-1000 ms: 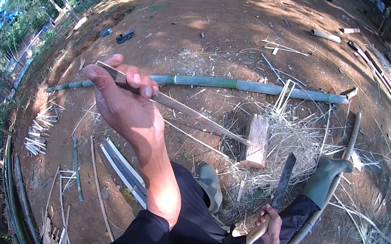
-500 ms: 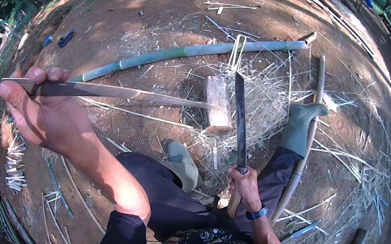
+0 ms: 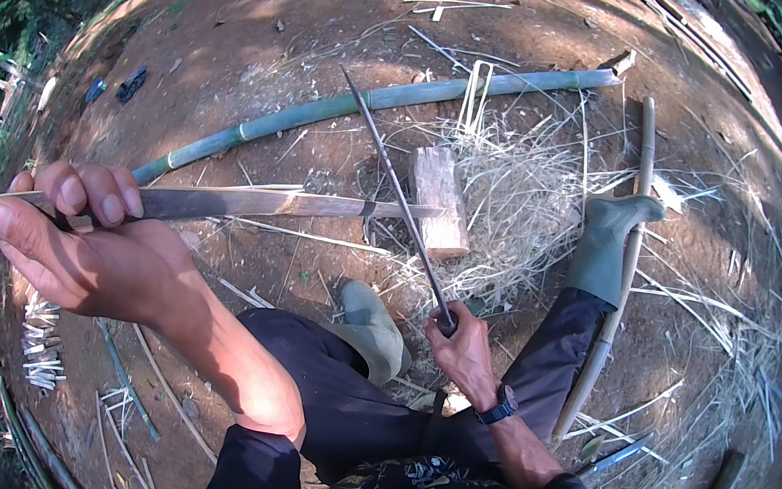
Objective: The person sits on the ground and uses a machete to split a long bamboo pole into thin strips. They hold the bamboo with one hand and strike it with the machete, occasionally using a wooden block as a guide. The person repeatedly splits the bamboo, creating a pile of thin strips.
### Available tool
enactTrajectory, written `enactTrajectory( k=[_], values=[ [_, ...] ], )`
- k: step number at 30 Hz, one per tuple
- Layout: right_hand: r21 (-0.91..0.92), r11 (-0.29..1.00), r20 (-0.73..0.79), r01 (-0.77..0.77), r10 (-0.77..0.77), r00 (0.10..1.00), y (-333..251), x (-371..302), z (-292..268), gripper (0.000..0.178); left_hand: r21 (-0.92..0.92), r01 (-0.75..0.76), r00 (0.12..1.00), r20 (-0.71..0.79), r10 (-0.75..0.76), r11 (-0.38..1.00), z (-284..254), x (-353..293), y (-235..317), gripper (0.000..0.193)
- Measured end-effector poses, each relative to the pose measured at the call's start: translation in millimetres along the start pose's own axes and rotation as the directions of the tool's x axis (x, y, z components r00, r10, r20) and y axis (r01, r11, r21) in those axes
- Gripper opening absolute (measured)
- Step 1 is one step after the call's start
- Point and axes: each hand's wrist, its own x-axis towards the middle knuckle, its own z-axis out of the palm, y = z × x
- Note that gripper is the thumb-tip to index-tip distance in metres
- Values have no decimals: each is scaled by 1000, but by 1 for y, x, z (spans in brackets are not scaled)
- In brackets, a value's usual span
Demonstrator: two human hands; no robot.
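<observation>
My left hand (image 3: 100, 231) grips one end of a long split bamboo strip (image 3: 256, 203), held out to the left with its far end on a short wooden block (image 3: 437, 196). The fingers curl over the strip, and the thumb lies beneath it. In my right hand (image 3: 465, 355) is the handle of a machete (image 3: 390, 172), its dark blade pointing up and to the left. The blade crosses the strip near the block; whether it touches the strip I cannot tell.
A green bamboo pole (image 3: 320, 107) lies beyond the block. Pale shavings (image 3: 522, 214) heap beside it. My boots (image 3: 606, 241) stand either side, the right one by a thin pole (image 3: 622, 269). A pile of short cut pieces (image 3: 42, 344) lies at left.
The machete has swung from nearly upright, right of the block, to a leftward slant across the strip. My right hand has moved slightly up and left; the strip has turned slightly.
</observation>
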Motion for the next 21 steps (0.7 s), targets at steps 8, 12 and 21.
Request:
enactTrajectory(
  k=[8, 12, 21],
  values=[
    [-49, 948, 37, 314, -312, 949, -53, 7, 20, 17, 44, 51, 994, -98, -47, 998, 9, -14, 16, 49],
    [-94, 964, 49, 249, -245, 968, -40, 5, 21, 24, 105, 74, 986, -155, -57, 992, 9, -14, 17, 49],
    [-154, 962, 5, 226, -228, 974, -29, 4, 20, 21, 91, 25, 992, -125, -13, 996, 13, -17, 19, 51]
  ],
)
